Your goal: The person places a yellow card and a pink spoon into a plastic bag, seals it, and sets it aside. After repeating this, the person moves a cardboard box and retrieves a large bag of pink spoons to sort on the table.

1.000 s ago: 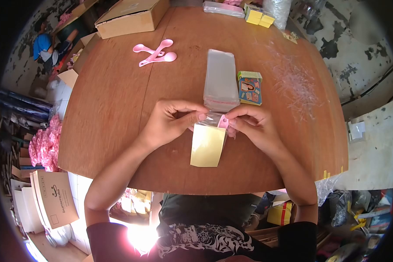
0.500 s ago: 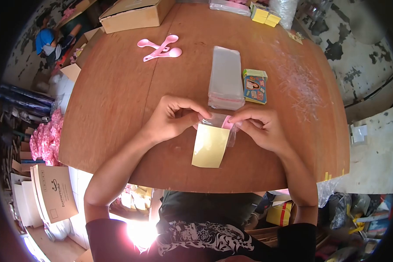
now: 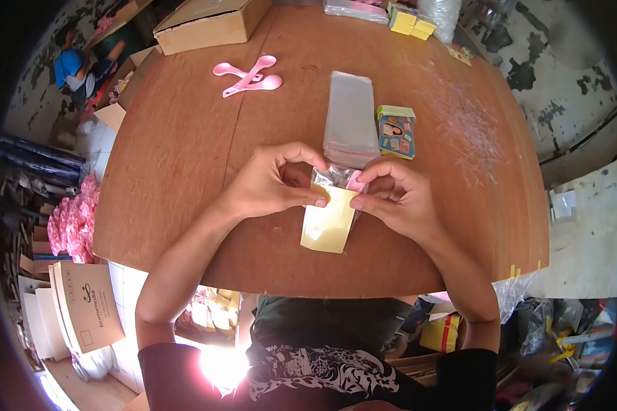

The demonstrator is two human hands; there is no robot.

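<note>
A clear plastic bag (image 3: 334,176) with a yellow card (image 3: 327,222) in it hangs between my hands near the table's front edge. My left hand (image 3: 274,179) pinches the bag's left side, thumb at the card's top left corner. On the other side my right hand (image 3: 396,195) pinches the bag, its fingers at a pink piece (image 3: 356,181) that shows at the bag's upper right. Most of that piece is hidden. Just beyond my hands lie a stack of clear bags (image 3: 350,116) and a stack of printed cards (image 3: 396,134).
Three pink spoons (image 3: 253,77) lie on the wooden table (image 3: 178,157) at the back left, near a cardboard box (image 3: 209,26). Thin plastic strips (image 3: 467,127) are scattered on the right. Yellow packs (image 3: 411,22) stand at the far edge. A person (image 3: 75,72) is at far left.
Both thumbs have moved down to the top corners of the yellow card. The bag and card have shifted slightly up in view. The person at far left has changed posture.
</note>
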